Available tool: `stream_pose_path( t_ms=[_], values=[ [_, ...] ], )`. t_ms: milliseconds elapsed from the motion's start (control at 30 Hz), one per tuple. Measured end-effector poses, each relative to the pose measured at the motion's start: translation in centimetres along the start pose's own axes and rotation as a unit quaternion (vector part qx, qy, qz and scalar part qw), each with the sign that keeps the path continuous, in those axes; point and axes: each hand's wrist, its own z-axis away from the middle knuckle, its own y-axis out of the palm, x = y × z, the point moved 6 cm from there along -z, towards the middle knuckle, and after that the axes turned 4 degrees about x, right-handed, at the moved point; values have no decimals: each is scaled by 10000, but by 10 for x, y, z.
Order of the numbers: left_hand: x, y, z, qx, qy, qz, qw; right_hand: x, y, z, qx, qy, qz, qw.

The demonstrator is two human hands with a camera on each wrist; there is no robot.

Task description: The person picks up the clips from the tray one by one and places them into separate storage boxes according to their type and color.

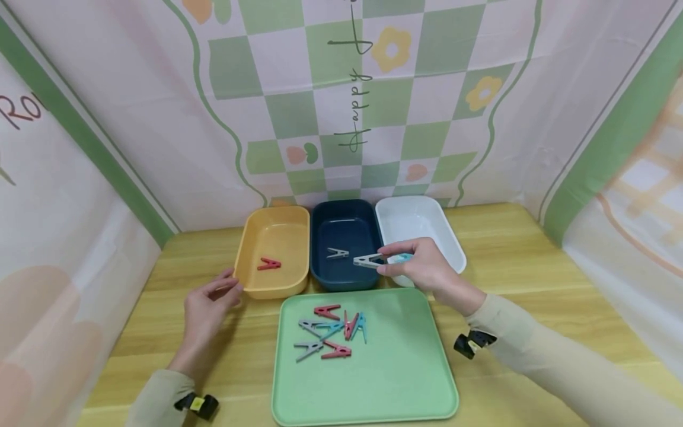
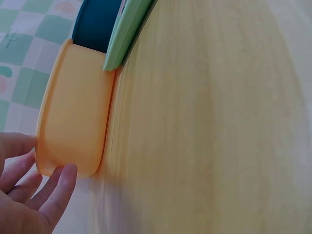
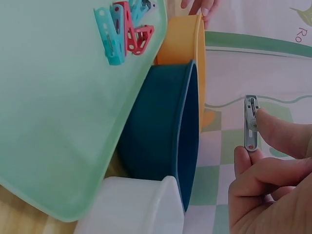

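Observation:
My right hand pinches a grey clothespin between thumb and fingers, above the right side of the navy bin. Another grey clothespin lies inside that bin. Behind the right fingers shows a blue clothespin, partly hidden, at the white bin. My left hand touches the front left corner of the yellow bin with loosely bent fingers. A red clothespin lies in the yellow bin. Several red, grey and blue clothespins lie grouped on the green tray.
The three bins stand side by side at the back of the wooden table, against a checkered cloth backdrop. The green tray lies right in front of them. Cloth walls rise on the left and right.

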Motion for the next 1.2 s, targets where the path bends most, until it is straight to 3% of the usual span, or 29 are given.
stream_pose_path(
  t_ms=[500, 1200],
  values=[
    [0, 0, 0, 67, -146, -166, 9997, 5, -6, -24, 30, 170, -127, 9998],
    [1, -1, 0, 80, -121, -81, 9999, 14, 10, -64, 97, 384, -179, 9991]
  ],
)
